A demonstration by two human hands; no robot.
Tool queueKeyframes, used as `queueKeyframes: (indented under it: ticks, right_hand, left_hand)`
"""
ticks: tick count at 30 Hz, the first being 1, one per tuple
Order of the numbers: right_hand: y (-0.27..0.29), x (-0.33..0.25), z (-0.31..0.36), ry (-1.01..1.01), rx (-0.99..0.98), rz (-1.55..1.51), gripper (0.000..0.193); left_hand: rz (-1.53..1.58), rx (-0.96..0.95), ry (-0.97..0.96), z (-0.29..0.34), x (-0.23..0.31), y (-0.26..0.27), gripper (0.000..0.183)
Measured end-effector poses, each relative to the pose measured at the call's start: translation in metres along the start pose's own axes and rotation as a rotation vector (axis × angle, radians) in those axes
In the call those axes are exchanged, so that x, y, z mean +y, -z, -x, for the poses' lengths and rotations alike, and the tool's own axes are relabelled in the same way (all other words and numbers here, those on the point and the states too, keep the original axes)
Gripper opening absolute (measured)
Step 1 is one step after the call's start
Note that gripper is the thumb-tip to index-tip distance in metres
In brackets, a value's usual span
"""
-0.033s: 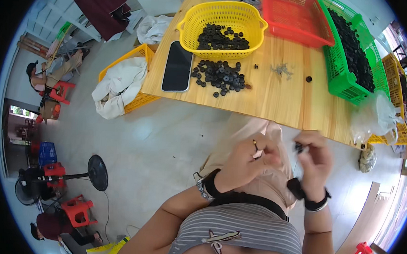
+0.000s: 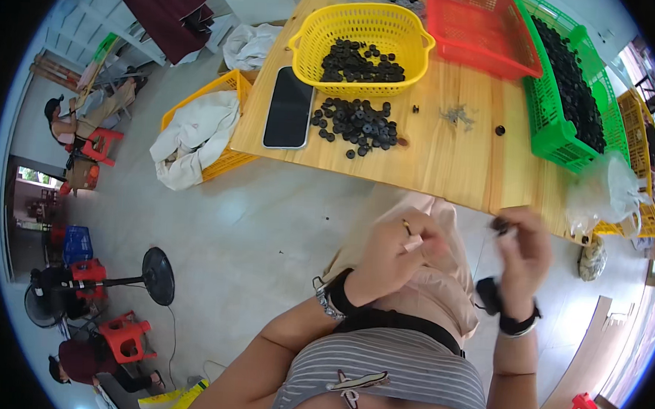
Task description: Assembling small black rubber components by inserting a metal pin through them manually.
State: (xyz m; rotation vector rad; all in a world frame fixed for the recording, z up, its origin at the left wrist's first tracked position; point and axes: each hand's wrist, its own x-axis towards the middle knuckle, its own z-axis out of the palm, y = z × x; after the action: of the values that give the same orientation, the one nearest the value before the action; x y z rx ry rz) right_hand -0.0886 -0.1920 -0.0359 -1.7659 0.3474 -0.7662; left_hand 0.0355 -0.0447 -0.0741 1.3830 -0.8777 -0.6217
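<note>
My right hand (image 2: 525, 248) pinches a small round black piece (image 2: 500, 225) between thumb and fingers, just off the table's near edge. My left hand (image 2: 400, 253) is beside it over my lap, its fingers curled together and blurred at the tips; whatever they may hold is hidden. On the wooden table (image 2: 448, 163) lies a loose pile of black ring-shaped pieces (image 2: 357, 124), some showing a centre hole. Behind it, a yellow basket (image 2: 363, 17) holds more of them. Small thin greyish pieces (image 2: 456, 116) lie scattered right of the pile, near a single black piece (image 2: 500, 130).
A phone (image 2: 288, 108) lies left of the pile. At the back right stand a red basket (image 2: 485, 31) and a green crate (image 2: 556, 148) full of black pieces. A clear plastic bag (image 2: 602, 193) hangs by the right corner. Beside the table, a yellow crate (image 2: 229, 168) holds white cloth.
My right hand has moved right and slightly up with the black piece, away from my left hand. The left hand stays almost in place, and the whole view has shifted slightly.
</note>
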Motion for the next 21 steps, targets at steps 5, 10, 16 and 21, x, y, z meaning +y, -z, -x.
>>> queueKeyframes:
  ticks: [5, 10, 16, 21]
  right_hand:
    - [0.064, 0.007, -0.081, 0.162, 0.362, 0.452, 0.017]
    - [0.087, 0.03, -0.126, -0.099, 0.425, 0.949, 0.024]
    - [0.059, 0.043, -0.1, 0.004, 0.477, 0.961, 0.025]
    - [0.007, 0.066, -0.069, -0.052, 0.275, 0.688, 0.029]
  left_hand:
    - [-0.331, 0.452, 0.056, -0.023, -0.009, 0.037, 0.015]
    - [-0.586, 0.663, -0.016, -0.031, -0.035, 0.073, 0.025]
    - [-0.818, 0.566, -0.007, -0.038, -0.045, 0.078, 0.027]
    - [-0.738, 0.559, -0.023, -0.041, -0.05, 0.077, 0.019]
